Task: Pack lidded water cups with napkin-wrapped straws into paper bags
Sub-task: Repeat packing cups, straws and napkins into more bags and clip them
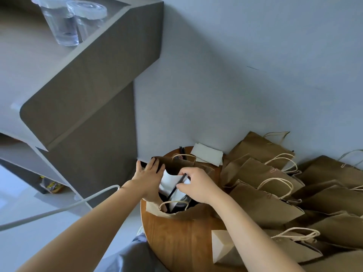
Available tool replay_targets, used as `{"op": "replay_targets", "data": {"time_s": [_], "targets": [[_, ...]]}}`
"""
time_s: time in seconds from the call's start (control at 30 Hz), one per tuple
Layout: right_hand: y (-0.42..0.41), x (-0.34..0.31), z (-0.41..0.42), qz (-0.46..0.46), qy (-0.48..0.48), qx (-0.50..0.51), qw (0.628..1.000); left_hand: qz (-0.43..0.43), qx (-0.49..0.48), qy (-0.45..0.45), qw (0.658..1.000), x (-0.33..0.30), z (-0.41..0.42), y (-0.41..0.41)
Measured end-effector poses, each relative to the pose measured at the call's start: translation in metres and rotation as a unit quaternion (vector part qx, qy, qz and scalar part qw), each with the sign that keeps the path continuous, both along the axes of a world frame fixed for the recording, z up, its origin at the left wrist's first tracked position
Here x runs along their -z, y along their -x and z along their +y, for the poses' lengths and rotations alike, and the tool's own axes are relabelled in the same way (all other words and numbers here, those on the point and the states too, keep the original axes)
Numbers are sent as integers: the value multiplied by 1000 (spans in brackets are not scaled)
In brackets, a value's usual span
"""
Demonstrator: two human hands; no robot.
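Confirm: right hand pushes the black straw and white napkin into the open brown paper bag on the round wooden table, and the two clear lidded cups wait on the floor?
Wrong only about the cups: the head view shows the two clear lidded cups on the grey shelf, not the floor.

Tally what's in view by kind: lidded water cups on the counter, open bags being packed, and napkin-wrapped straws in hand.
Lidded water cups on the counter: 2
Open paper bag being packed: 1
Napkin-wrapped straw, pinched by the right hand: 1
Total: 4
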State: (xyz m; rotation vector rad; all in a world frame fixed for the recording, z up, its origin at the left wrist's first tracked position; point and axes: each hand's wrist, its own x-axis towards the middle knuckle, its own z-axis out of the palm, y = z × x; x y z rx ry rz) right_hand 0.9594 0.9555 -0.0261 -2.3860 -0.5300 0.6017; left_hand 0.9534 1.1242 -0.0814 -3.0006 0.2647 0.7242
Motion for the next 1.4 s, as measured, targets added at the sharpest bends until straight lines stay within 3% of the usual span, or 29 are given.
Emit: {"op": "replay_targets", "data": {"time_s": [0.2,0.4,0.5,0.6,0.7,0.87,0.93,1.07,1.17,1.4], "targets": [[-3,45,22,38,23,33,998,2,-9,26,1000,-3,10,4],[-8,49,9,85,-8,53,995,7,-22,63,998,-2,18,3],[-10,41,-8,39,-41,91,994,13,-17,92,996,-1,16,2],[-10,36,-32,-67,-61,174,981,-94,-21,176,980,2,17,3],[-15,37,-62,-144,11,211,967,-141,-39,214,966,6,20,3],[-18,47,-87,29,238,107,965,-33,-28,112,993,15,13,-1],[-16,53,-83,-4,290,63,955,-38,-27,102,994,16,6,-7],[-21,62,-71,-140,243,4,960,-66,-23,146,987,17,-8,-22],[-27,65,-67,-134,209,-11,968,-61,-10,165,984,16,-12,-28],[-28,69,-69,-140,142,71,977,-7,-4,177,984,13,-9,-44]]}}
